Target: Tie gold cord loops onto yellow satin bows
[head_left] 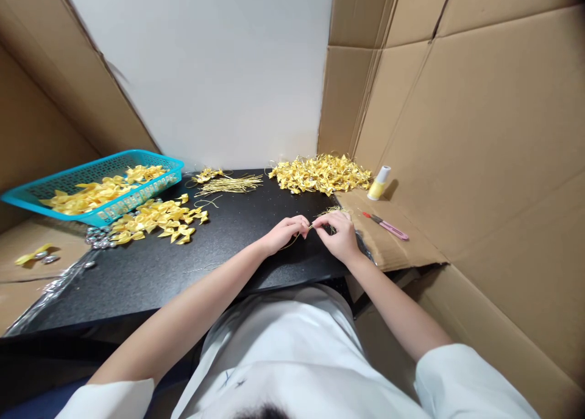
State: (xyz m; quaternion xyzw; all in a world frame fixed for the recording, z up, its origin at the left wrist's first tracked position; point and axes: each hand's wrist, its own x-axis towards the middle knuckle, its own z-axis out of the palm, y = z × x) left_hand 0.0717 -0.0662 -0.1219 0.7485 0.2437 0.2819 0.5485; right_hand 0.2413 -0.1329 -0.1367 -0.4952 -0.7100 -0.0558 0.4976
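Note:
My left hand (286, 232) and my right hand (339, 235) meet over the near right part of the black table (192, 267). Both are closed in a pinch on a thin gold cord (312, 226) held between their fingertips. A small tangle of gold cord (336, 212) lies just behind my right hand. Loose yellow ribbon bows (159, 219) lie to the left of my hands. A bundle of cut gold cords (228, 184) rests farther back.
A teal basket (31, 195) of yellow ribbon stands at the left. A large heap of finished yellow bows (322, 173) sits at the back right. A yellow thread spool (379, 183) and a pink-handled cutter (387, 225) lie on cardboard (402, 248). Silver beads (97, 237) sit near the left edge. Cardboard walls enclose both sides.

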